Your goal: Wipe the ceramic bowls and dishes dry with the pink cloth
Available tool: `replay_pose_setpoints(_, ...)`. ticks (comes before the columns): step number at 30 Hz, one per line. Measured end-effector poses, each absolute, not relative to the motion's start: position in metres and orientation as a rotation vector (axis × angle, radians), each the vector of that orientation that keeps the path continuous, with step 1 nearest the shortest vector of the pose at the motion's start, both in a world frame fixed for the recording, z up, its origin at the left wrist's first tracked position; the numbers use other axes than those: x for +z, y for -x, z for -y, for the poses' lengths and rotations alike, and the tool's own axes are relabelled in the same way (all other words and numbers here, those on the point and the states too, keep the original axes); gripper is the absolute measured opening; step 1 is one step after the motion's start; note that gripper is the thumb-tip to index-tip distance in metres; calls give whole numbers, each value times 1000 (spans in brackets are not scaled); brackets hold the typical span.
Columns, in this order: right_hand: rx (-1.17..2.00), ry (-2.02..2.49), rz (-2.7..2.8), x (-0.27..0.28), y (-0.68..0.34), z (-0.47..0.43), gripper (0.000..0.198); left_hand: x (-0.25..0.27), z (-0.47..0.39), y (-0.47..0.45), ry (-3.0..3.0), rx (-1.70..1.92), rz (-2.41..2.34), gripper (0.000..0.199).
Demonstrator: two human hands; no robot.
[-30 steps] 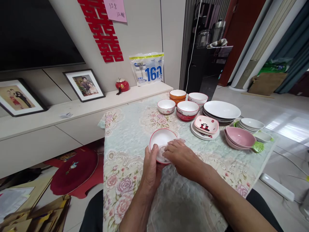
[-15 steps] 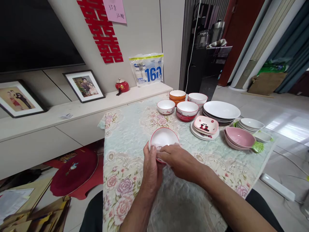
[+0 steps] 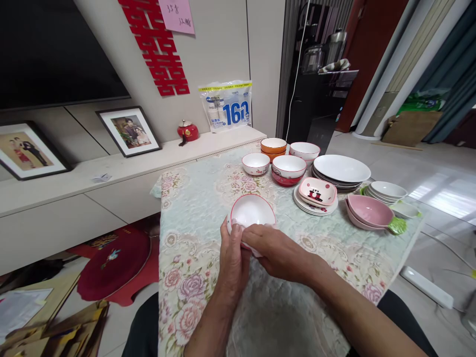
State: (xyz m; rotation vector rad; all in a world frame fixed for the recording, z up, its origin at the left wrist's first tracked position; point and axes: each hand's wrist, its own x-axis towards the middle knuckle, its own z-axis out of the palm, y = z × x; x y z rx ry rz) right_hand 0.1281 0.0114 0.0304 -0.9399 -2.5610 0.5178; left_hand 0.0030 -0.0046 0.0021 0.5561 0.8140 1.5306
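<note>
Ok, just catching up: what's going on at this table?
A person's left hand holds a red-rimmed white bowl over the floral tablecloth. The right hand holds what looks like a pale wipe against its near rim. Beyond the hands, mostly to the right, stand stacked orange bowls, large white dishes and pink dishes.
</note>
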Motion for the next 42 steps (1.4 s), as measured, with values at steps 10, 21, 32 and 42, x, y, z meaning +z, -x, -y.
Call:
replay_pose_setpoints(10,501,1031,2519,35,-129,-8,28,6,6,-5,-614,1514,-861,47)
replay_pose_setpoints(21,825,849,1826,64,-171,-19,28,2,6,-7,-778,1434,-978,61)
replay_pose_setpoints(32,-163,896,2430,52,-146,-14,40,2,6,-4,-1160,1258,-1133,38)
replay_pose_setpoints(42,468,1086,1801,17,-167,-51,36,-2,7,-2,-1190,1433,-943,70)
